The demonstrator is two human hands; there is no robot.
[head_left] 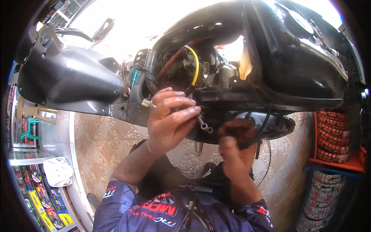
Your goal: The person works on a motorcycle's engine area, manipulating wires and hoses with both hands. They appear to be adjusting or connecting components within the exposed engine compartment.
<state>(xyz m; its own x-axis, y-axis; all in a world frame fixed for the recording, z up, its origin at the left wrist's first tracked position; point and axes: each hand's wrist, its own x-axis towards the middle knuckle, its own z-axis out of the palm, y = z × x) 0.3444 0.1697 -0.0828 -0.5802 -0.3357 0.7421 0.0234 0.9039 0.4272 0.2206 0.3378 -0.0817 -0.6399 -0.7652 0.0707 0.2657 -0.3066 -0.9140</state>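
My left hand (170, 120) is closed, its fingers pinched round a small metal part (204, 124) with ring-shaped ends that stick out past the fingertips. The rest of that part is hidden in my grip. To its right, my right hand (236, 158) is smeared by motion, with a dark reddish-brown, rag-like thing (241, 130) at its fingers. Just beyond both hands lies the opened body of a scooter (216, 94). A yellow hose (197, 65) curves down inside it, above my left hand.
The scooter's black front panel (73, 73) reaches left and its dark rear body (293, 65) right. Shelves of packaged goods (42, 197) and a white stool (58, 171) stand at left. Stacked wrapped tyres (331, 135) fill a red rack at right, above patterned floor tiles (104, 150).
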